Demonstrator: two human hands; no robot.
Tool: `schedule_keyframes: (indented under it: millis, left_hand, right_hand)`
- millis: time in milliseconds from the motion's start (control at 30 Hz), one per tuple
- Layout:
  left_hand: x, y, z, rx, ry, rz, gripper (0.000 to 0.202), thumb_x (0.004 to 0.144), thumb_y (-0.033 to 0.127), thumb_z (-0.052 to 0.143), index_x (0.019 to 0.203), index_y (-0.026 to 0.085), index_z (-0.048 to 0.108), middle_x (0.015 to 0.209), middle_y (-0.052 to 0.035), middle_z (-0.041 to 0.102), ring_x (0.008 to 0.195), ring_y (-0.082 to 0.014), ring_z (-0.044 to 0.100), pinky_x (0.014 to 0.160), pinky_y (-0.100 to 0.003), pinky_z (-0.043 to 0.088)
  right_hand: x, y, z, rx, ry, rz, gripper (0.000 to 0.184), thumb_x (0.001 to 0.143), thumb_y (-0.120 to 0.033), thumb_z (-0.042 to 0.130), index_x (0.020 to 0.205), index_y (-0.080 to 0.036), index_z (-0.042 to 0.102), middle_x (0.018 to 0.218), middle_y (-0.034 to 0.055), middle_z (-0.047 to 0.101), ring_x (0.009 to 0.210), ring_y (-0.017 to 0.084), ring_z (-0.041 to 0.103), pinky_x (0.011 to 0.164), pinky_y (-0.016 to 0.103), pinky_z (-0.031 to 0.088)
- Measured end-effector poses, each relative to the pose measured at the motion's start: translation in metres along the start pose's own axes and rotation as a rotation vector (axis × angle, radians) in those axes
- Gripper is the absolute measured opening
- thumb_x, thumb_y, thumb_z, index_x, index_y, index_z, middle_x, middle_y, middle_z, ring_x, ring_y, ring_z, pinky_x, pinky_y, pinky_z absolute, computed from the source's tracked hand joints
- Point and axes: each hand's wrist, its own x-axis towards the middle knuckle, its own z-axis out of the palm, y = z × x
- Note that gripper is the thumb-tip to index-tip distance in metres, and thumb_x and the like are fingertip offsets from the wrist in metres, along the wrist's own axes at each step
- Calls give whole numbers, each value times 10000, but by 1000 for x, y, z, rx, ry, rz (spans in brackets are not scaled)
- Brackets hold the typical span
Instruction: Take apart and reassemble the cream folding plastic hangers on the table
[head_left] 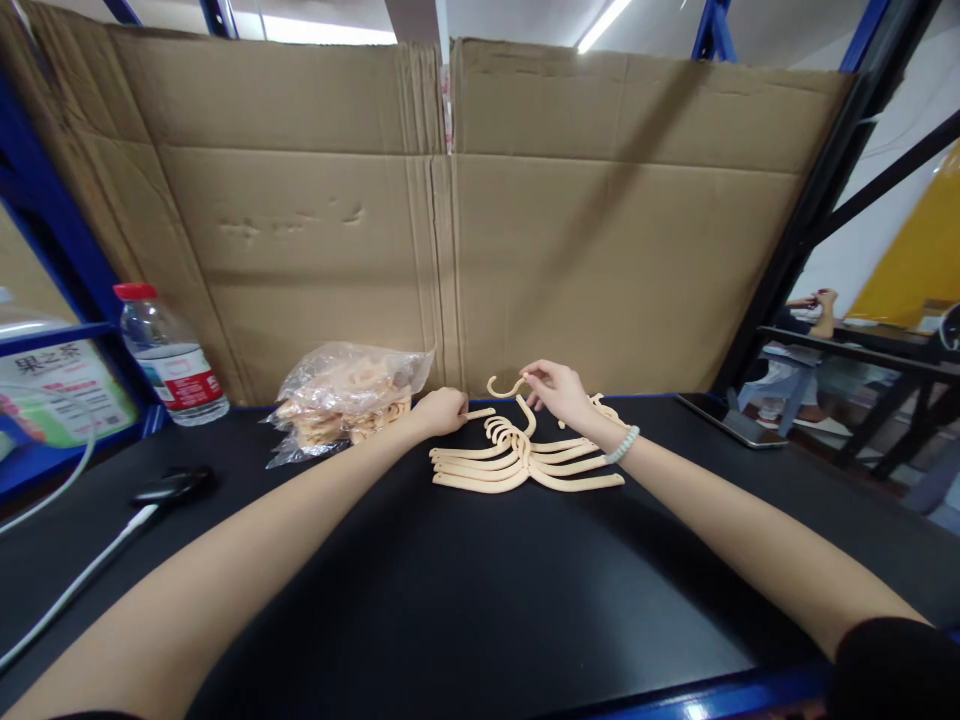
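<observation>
Cream plastic hangers (491, 487) lie overlapped in a row on the black table, their hooks pointing away from me. Just behind them, my right hand (556, 392) pinches a cream hanger piece with a curved hook (504, 390) sticking out to the left. My left hand (442, 412) is closed on a straight cream hanger arm (480, 413), whose tip points right. Whether the pieces in my two hands are joined, I cannot tell. Several more cream parts (606, 408) lie behind my right wrist, partly hidden by it.
A clear plastic bag (352, 375) of cream hanger parts stands left of my left hand. Further left are a water bottle (176, 360) and a black device (172, 485) with a white cable. A phone (731, 420) lies at right. Cardboard (315, 220) walls the back. Another person's hand (825, 300) shows far right.
</observation>
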Motion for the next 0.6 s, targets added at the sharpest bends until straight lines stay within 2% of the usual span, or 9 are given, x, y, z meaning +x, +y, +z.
schedule_keyframes:
  millis: [33, 100, 233, 333, 467, 500, 600]
  left_hand:
    - [-1, 0, 0, -12, 15, -4, 304, 930, 317, 584, 1191, 161, 575, 1196, -94, 603, 1008, -224, 624, 849, -427, 543]
    - [-6, 2, -1, -45, 65, -18, 306, 928, 321, 588, 1186, 159, 577, 1187, -92, 606, 999, -221, 626, 841, -423, 545]
    - [-25, 11, -2, -162, 217, -24, 258, 960, 294, 519, 1152, 127, 563, 1042, -86, 644, 900, -206, 646, 805, -406, 537]
    - [-49, 22, -3, -297, 307, 33, 237, 975, 164, 354, 1149, 103, 502, 952, -116, 661, 865, -212, 651, 794, -365, 504]
    - [-86, 40, 3, -483, 344, 135, 197, 953, 185, 319, 1068, 166, 477, 950, -67, 645, 861, -175, 633, 781, -315, 516]
    - [-95, 45, 6, -554, 353, 163, 178, 947, 186, 319, 1028, 179, 477, 968, -66, 640, 895, -172, 632, 794, -310, 520]
    - [-112, 56, 20, -1143, 338, 282, 79, 932, 250, 463, 992, 200, 478, 1040, -89, 651, 1032, -213, 622, 933, -387, 491]
  right_hand:
    - [-7, -2, -1, 88, -3, 35, 186, 921, -293, 499, 994, -153, 596, 795, 48, 649, 593, 152, 654, 593, 311, 536]
    - [-23, -6, -3, 259, -32, 95, 209, 896, -334, 542, 1001, -158, 584, 827, 53, 649, 587, 138, 650, 581, 303, 543]
    - [-55, -12, -6, 541, -96, 172, 289, 819, -393, 662, 995, -168, 614, 864, 56, 660, 709, 134, 655, 732, 325, 558]
    - [-70, -16, -5, 682, -81, 197, 305, 774, -398, 722, 984, -197, 630, 859, 25, 650, 753, 117, 635, 780, 303, 541]
    - [-84, -21, 4, 910, -34, 226, 271, 715, -309, 796, 932, -220, 661, 813, -15, 632, 732, 97, 611, 759, 264, 525]
    - [-87, -21, 7, 954, -31, 229, 261, 703, -284, 808, 914, -219, 670, 810, -17, 633, 733, 99, 611, 765, 267, 525]
    - [-97, -22, 16, 980, -54, 237, 228, 711, -271, 806, 900, -217, 693, 836, -5, 652, 775, 117, 622, 820, 298, 520]
